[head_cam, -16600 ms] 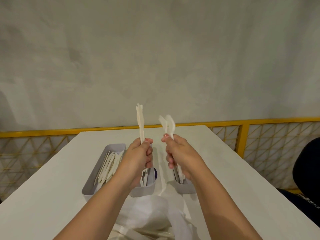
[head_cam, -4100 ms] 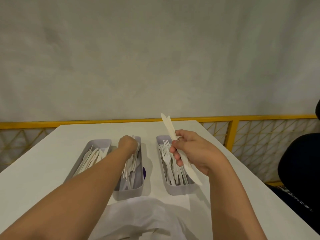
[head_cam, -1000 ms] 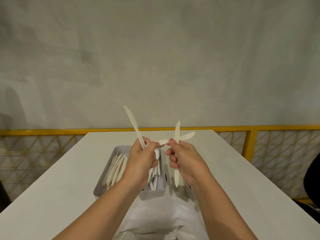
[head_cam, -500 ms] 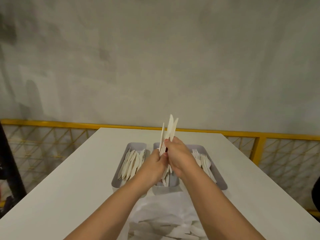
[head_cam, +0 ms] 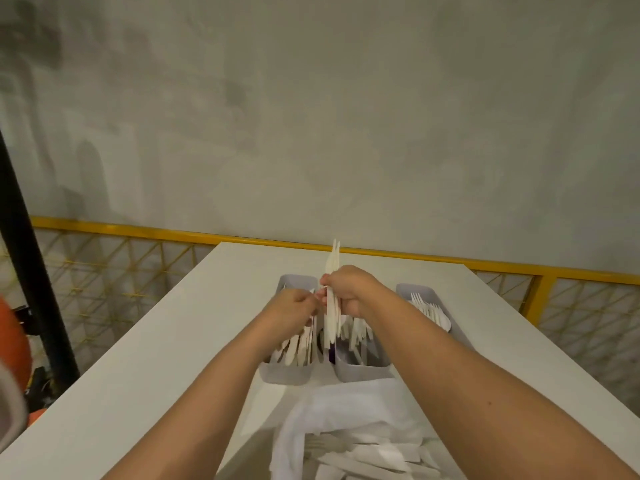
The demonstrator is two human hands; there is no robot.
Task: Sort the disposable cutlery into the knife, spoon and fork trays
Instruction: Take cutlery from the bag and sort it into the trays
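My right hand (head_cam: 349, 289) grips a tight bundle of white plastic knives (head_cam: 333, 268), held upright above the gap between the left and middle trays. My left hand (head_cam: 294, 308) is just to its left, fingertips pinched against the bundle's lower part. Beneath it the left grey tray (head_cam: 287, 374) holds knives. The middle grey tray (head_cam: 360, 372) holds white cutlery, partly hidden by my right forearm. Forks lie in the right grey tray (head_cam: 417, 289). A white plastic bag (head_cam: 346, 410) with loose cutlery (head_cam: 367, 459) lies at the near edge.
The trays stand side by side on a white table (head_cam: 173, 358). A yellow mesh railing (head_cam: 398, 254) runs behind the table and along both sides. A black pole (head_cam: 27, 271) and an orange object (head_cam: 12, 344) are at the far left.
The splayed knives have been gathered into one tight upright bundle. Both hands have dropped lower over the trays, and my left hand has slid down to the bundle's left side.
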